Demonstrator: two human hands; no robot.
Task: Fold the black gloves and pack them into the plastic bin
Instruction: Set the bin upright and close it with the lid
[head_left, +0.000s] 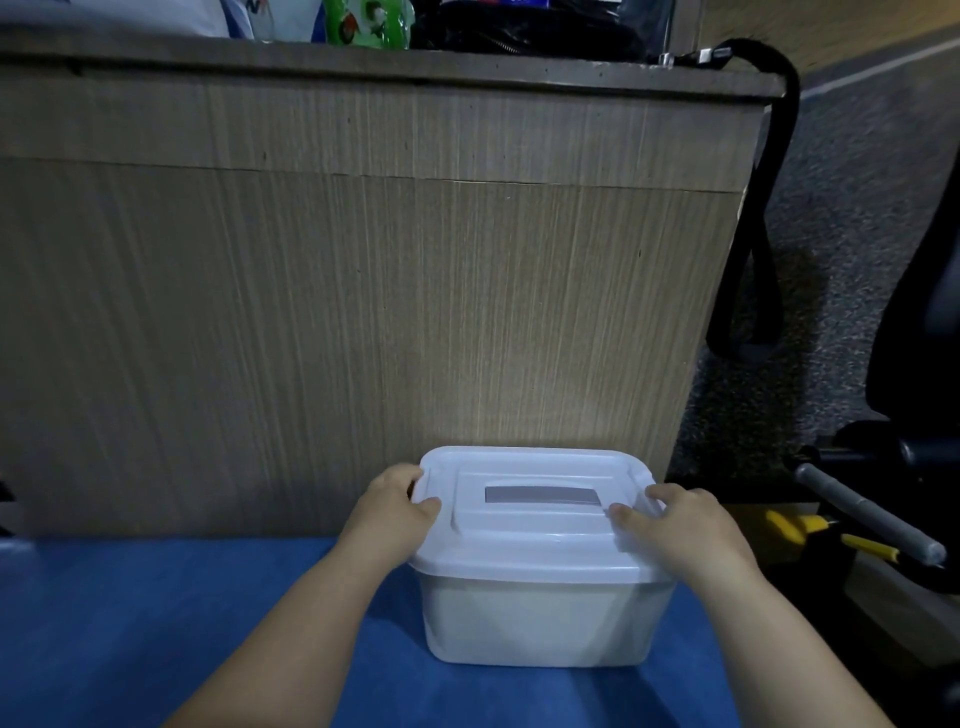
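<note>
A white plastic bin (535, 618) stands on a blue cloth surface (156, 623), its white lid (535, 545) lying on top with a grey handle slot in the middle. My left hand (395, 506) grips the lid's left edge, thumb on top and fingers curled over the far corner. My right hand (680, 525) grips the lid's right edge the same way. No black gloves show anywhere; the bin's walls are cloudy and its inside cannot be made out.
A tall wood-grain desk panel (363, 286) rises right behind the bin. A black strap (763, 208) hangs off the desk's right corner. At right are a dark chair base (909, 364), a grey bar (867, 514) and yellow-handled tools (810, 530) on the floor.
</note>
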